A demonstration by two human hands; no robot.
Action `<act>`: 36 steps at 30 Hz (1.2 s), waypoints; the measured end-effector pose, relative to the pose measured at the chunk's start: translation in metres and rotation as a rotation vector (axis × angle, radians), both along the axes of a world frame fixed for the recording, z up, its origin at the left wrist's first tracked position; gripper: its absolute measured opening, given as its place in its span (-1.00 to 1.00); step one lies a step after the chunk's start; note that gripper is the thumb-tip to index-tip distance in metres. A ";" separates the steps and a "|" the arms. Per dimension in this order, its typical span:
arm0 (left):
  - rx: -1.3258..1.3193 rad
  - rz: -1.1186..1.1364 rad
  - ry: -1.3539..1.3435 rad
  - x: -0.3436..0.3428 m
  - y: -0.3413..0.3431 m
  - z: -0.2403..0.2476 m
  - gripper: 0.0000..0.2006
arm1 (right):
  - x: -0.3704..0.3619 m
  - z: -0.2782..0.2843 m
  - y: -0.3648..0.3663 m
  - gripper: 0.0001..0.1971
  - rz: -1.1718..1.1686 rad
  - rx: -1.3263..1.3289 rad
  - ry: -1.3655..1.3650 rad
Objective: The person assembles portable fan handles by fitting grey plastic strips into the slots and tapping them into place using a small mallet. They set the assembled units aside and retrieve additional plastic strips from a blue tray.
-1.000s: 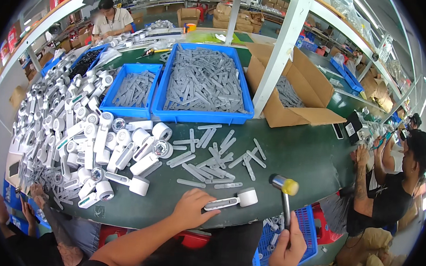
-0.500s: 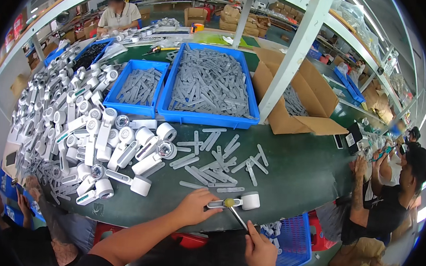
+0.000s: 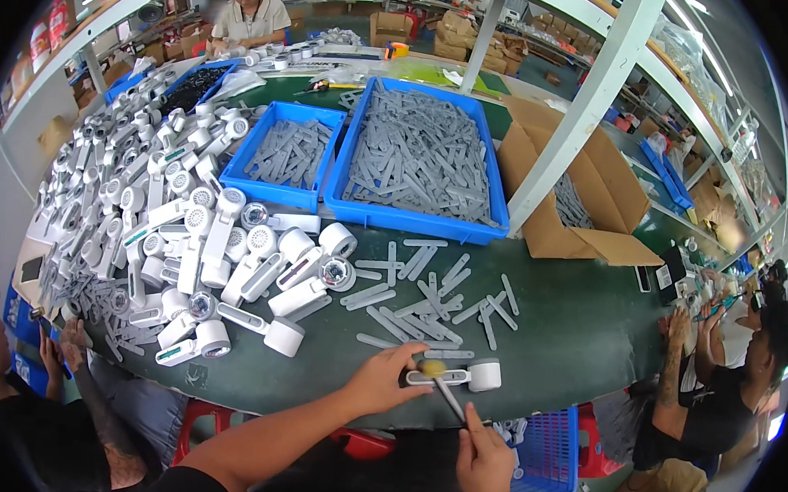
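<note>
A white plastic unit shaped like a handheld shower head (image 3: 485, 375) lies on the green table in front of me, its round head to the right. My left hand (image 3: 384, 378) pinches the tip of its handle between thumb and fingers. My right hand (image 3: 487, 461) is closed round the grip of a small mallet (image 3: 448, 397) with a metal shaft. The mallet's yellowish head is over the unit's handle, slightly blurred; whether it touches cannot be made out. Loose grey plastic strips (image 3: 421, 313) lie just beyond my left hand.
Many similar white units (image 3: 197, 220) are heaped at the left. Blue trays of grey strips, a large one (image 3: 422, 222) and a smaller one (image 3: 271, 192), stand behind, beside a cardboard box (image 3: 548, 242) and white post (image 3: 592, 105). A blue basket (image 3: 548, 458) sits below the edge. People work on both sides.
The whole view has shifted, so the table's things appear farther right. My left hand still grips the unit's handle end, and the mallet head stays over the handle.
</note>
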State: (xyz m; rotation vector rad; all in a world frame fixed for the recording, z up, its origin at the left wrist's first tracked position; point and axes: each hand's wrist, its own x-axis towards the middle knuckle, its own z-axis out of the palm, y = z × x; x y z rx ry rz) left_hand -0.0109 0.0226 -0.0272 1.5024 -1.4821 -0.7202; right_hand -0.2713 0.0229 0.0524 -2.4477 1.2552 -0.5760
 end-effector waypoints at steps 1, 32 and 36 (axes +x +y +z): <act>-0.038 0.004 0.006 -0.001 0.000 0.000 -0.26 | -0.003 -0.001 -0.001 -0.49 -0.029 -0.037 -0.090; -0.294 0.978 1.030 0.331 0.111 0.093 -0.21 | -0.040 -0.071 -0.163 -0.77 -0.367 -0.272 -0.024; -0.238 0.905 0.257 0.232 0.089 0.082 -0.56 | -0.047 -0.068 -0.160 -0.78 -0.414 -0.281 -0.050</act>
